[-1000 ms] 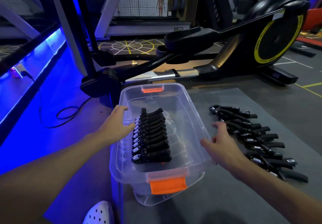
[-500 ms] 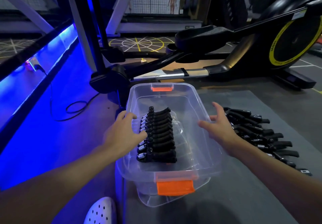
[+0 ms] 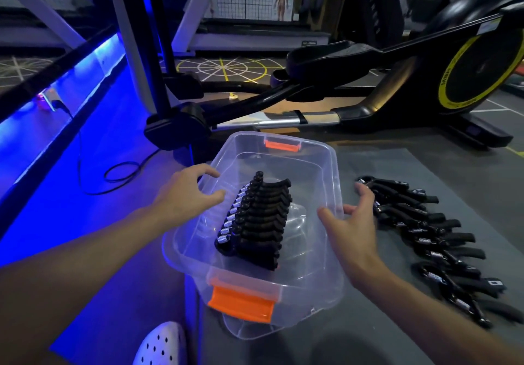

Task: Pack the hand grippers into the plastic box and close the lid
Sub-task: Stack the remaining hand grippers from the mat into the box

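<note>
We take the clear plastic box point(image 3: 332, 166) as our marker. It sits on a grey mat point(image 3: 397, 325), open at the top, with an orange latch point(image 3: 241, 305) at its near end and a second orange latch point(image 3: 281, 145) at its far end. Inside it, a row of black hand grippers point(image 3: 255, 222) lies packed side by side, left of the box's middle, the silver springs turned toward the left wall. The right half of the box's floor is bare. To the right of the box, a second line of loose hand grippers point(image 3: 431, 240) lies on the mat, handles pointing away from the box.

Our left hand point(image 3: 184, 197) comes in over the box's left rim. Its grip is curled round that rim, with the fingertips hooked at the far part of the edge and the thumb reaching in toward the packed row. Our right hand point(image 3: 351, 231) straddles the right wall. Its grip clasps that wall, thumb inside the box and fingers outside, just short of the nearest loose grippers. Both forearms run in from the near edge.

Under the near end of the box a further clear plastic edge shows; we cannot tell whether that is the lid. The right hand's fingers are blurred. Nearer than the box a white perforated shoe point(image 3: 161, 344) is cut off by the frame. Beyond the box stands a black cross-trainer point(image 3: 425, 75), and left of the box a dark cable point(image 3: 122, 171) loops on the blue-lit floor.
</note>
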`<state>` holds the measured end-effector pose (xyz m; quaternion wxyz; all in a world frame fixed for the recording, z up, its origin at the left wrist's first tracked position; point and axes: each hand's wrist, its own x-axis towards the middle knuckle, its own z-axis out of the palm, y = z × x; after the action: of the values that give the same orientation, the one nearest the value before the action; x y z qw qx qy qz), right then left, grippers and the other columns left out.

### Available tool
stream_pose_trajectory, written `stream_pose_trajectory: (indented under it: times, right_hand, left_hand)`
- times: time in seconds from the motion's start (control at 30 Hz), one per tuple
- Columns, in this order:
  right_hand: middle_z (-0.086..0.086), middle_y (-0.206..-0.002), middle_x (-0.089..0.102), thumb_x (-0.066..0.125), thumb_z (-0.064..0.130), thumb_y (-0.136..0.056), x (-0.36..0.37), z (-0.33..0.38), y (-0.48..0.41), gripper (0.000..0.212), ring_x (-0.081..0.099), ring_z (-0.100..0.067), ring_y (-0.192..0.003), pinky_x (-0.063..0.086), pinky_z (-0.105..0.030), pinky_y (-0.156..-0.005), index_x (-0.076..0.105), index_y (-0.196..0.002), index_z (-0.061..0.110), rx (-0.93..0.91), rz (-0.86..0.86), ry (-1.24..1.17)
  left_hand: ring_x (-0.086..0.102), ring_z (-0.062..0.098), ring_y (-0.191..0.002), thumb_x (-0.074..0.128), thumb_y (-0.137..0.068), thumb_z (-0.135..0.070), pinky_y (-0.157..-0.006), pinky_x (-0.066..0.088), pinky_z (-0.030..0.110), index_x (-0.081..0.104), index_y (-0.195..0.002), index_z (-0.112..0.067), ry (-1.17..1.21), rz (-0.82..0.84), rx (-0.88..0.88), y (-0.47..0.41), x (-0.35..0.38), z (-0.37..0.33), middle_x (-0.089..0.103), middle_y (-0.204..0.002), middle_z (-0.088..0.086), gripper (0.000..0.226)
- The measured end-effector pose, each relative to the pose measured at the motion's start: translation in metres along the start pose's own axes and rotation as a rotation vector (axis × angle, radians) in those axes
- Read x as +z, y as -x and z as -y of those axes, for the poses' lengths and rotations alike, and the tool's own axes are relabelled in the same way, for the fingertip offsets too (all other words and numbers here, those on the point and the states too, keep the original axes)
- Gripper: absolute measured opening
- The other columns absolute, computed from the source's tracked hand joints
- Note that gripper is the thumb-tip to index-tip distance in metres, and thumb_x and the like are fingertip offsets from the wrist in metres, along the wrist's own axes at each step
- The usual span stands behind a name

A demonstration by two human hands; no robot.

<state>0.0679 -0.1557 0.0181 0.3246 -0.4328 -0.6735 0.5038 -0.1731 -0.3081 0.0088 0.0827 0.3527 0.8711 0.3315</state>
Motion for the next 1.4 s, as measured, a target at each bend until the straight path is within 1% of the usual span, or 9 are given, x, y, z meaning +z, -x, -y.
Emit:
stream_pose_trajectory:
  times: [0.23, 0.37, 0.53, 0.7, 0.87, 0.97, 1.13, 1.23, 1.4]
  right_hand:
    - [0.005, -0.091, 0.055, 0.065, 0.013, -0.085, 0.01, 0.003, 0.019, 0.059, 0.061, -0.018, -0.073, 0.051, -0.035, -0.064, 0.031, -0.129, 0.034, -0.019, -0.074, -0.043]
    - [0.009, -0.095, 0.056, 0.072, 0.018, -0.082, 0.011, 0.005, 0.022, 0.063, 0.064, -0.021, -0.086, 0.056, -0.044, -0.076, 0.031, -0.126, 0.037, -0.063, -0.075, -0.01]
    - [0.01, -0.093, 0.059, 0.074, 0.019, -0.081, 0.006, 0.008, 0.022, 0.062, 0.065, -0.017, -0.084, 0.056, -0.046, -0.08, 0.03, -0.118, 0.04, -0.091, -0.103, -0.024]
    - [0.003, -0.111, 0.06, 0.075, 0.034, -0.074, 0.004, -0.001, 0.024, 0.062, 0.064, -0.022, -0.099, 0.054, -0.048, -0.084, 0.031, -0.117, 0.044, -0.098, -0.163, 0.021]
    - [0.003, -0.115, 0.058, 0.073, 0.042, -0.071, 0.001, -0.012, 0.027, 0.061, 0.063, -0.02, -0.1, 0.054, -0.047, -0.085, 0.03, -0.115, 0.044, -0.054, -0.173, 0.041]
    - [0.003, -0.121, 0.048, 0.074, 0.03, -0.08, 0.0, -0.019, 0.038, 0.057, 0.052, -0.008, -0.095, 0.045, -0.032, -0.086, 0.033, -0.12, 0.034, -0.07, -0.136, 0.116]
    - [0.001, -0.124, 0.036, 0.07, 0.031, -0.085, -0.011, -0.021, 0.04, 0.059, 0.044, -0.011, -0.098, 0.038, -0.027, -0.088, 0.034, -0.131, 0.023, -0.078, -0.039, 0.271]
    - [-0.006, -0.128, 0.035, 0.068, 0.03, -0.085, -0.022, -0.02, 0.016, 0.068, 0.048, -0.017, -0.098, 0.042, -0.035, -0.091, 0.028, -0.14, 0.02, -0.06, 0.003, 0.352]
    - [-0.015, -0.146, 0.032, 0.068, 0.025, -0.084, -0.042, -0.019, -0.058, 0.082, 0.045, -0.031, -0.125, 0.043, -0.045, -0.101, 0.02, -0.15, 0.017, -0.102, 0.03, 0.437]
  left_hand:
    - [0.062, 0.016, -0.093, 0.061, -0.058, -0.062, -0.089, 0.05, 0.039, 0.064, -0.094, -0.037, 0.057, 0.011, 0.07, -0.015, -0.008, 0.005, 0.068, -0.1, -0.007, 0.043]
    - [0.057, 0.002, -0.06, 0.068, -0.065, -0.054, -0.072, 0.053, 0.035, 0.065, -0.096, -0.036, 0.103, 0.034, 0.097, -0.025, -0.013, 0.003, 0.065, -0.096, -0.016, 0.036]
    - [0.055, -0.014, -0.058, 0.077, -0.079, -0.03, -0.067, 0.042, 0.028, 0.066, -0.103, -0.029, 0.138, 0.049, 0.183, -0.035, -0.015, -0.005, 0.065, -0.099, -0.018, 0.026]
    - [0.052, -0.002, -0.045, 0.075, -0.081, -0.026, -0.058, 0.043, 0.027, 0.066, -0.105, -0.026, 0.122, 0.074, 0.21, -0.043, -0.009, -0.016, 0.059, -0.059, -0.026, 0.025]
    - [0.054, 0.014, -0.043, 0.07, -0.068, -0.047, -0.053, 0.046, 0.024, 0.065, -0.103, -0.036, 0.132, 0.164, 0.183, -0.046, 0.006, -0.021, 0.068, -0.081, -0.015, 0.038]
    - [0.05, 0.012, -0.04, 0.071, -0.075, -0.039, -0.052, 0.044, 0.024, 0.064, -0.106, -0.034, 0.088, 0.186, 0.178, -0.044, 0.01, -0.021, 0.068, -0.08, -0.021, 0.032]
    - [0.06, 0.027, -0.096, 0.065, -0.072, -0.047, -0.067, 0.043, 0.03, 0.06, -0.098, -0.043, 0.01, 0.142, 0.17, -0.037, 0.011, -0.019, 0.062, -0.123, -0.023, 0.027]
    - [0.057, 0.038, -0.102, 0.068, -0.081, -0.032, -0.075, 0.046, 0.036, 0.06, -0.115, -0.034, -0.035, 0.135, 0.139, -0.028, 0.017, -0.022, 0.063, -0.112, 0.014, 0.035]
    - [0.059, 0.022, -0.102, 0.062, -0.081, -0.03, -0.087, 0.047, 0.035, 0.049, -0.124, -0.021, -0.093, 0.098, 0.106, -0.002, 0.02, -0.02, 0.061, -0.114, -0.005, 0.047]
